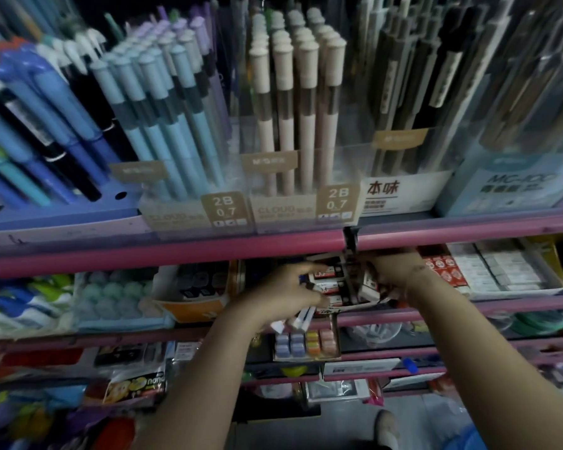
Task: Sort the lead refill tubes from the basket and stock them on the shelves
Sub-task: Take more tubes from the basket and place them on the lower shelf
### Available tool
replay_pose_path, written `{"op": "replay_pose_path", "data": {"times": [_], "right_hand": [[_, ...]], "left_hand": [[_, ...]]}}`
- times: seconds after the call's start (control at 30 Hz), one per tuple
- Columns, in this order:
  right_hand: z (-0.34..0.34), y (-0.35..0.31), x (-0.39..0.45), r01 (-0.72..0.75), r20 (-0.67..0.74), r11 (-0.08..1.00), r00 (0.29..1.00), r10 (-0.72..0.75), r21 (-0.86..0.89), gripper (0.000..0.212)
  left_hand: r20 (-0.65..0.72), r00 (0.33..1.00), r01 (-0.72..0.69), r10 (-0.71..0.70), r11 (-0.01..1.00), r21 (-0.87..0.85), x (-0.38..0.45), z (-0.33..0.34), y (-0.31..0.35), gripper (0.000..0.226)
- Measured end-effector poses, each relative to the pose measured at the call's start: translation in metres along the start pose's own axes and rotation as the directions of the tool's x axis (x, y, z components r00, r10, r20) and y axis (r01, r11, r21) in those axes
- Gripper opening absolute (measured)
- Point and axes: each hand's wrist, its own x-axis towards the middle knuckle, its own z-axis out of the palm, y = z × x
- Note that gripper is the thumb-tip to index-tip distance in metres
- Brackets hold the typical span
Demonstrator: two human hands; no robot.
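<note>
Clamped in the curl of my left hand (283, 297) are a few lead refill tubes (301, 318), their pale ends poking out below my fingers toward the shelf lip. What my right hand (392, 271) is doing I cannot tell: it reaches under the pink shelf rail (176, 251) into the display box (348, 305), and its fingers are hidden among the stock.

Above everything stands the row of mechanical pencils, the blue ones (163, 125) on the left and the cream ones (293, 102) in the middle, each in a clear holder with a 2B 0.7 label (337, 203). Below the rail, the shelf I am working holds the display box, already part filled with small packs printed in white, red and black (325, 277). To its right lie rows of white erasers (498, 264). One shelf down sits a tray of pastel blocks (306, 344). The basket is not in view.

These tubes look to me light, stiff and smooth, likely thin plastic, so I judge they could slide loose from a bundle or crack if squeezed hard. I would pinch each one at mid-length, across its flat sides, and feed it in end first beside the packs already there.
</note>
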Motion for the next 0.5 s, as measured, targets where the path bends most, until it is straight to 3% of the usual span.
{"op": "replay_pose_path", "data": {"times": [0.07, 0.13, 0.27, 0.37, 0.5], "right_hand": [[-0.003, 0.003, -0.007, -0.066, 0.052, 0.934, 0.997, 0.051, 0.351, 0.016], [0.001, 0.007, -0.014, -0.169, 0.166, 0.788, 0.982, 0.086, 0.592, 0.008], [0.009, 0.016, -0.025, -0.285, 0.363, 0.749, 0.93, 0.063, 0.598, 0.019], [0.012, 0.021, -0.031, -0.274, 0.388, 0.766, 0.921, 0.035, 0.581, 0.029], [0.016, 0.021, -0.038, -0.243, 0.392, 0.785, 0.92, 0.0, 0.57, 0.027]], "left_hand": [[-0.089, 0.995, -0.061, 0.044, 0.976, -0.207, -0.005, 0.006, -0.005, 0.02], [-0.13, 0.991, -0.071, 0.032, 0.947, -0.312, -0.01, 0.015, -0.006, 0.006], [-0.221, 0.975, -0.124, 0.037, 0.91, -0.395, -0.012, 0.028, -0.003, 0.01], [-0.315, 0.949, -0.142, 0.025, 0.925, -0.353, -0.01, 0.031, -0.002, 0.009], [-0.284, 0.959, -0.095, -0.005, 0.937, -0.336, -0.009, 0.031, -0.004, 0.009]]}}
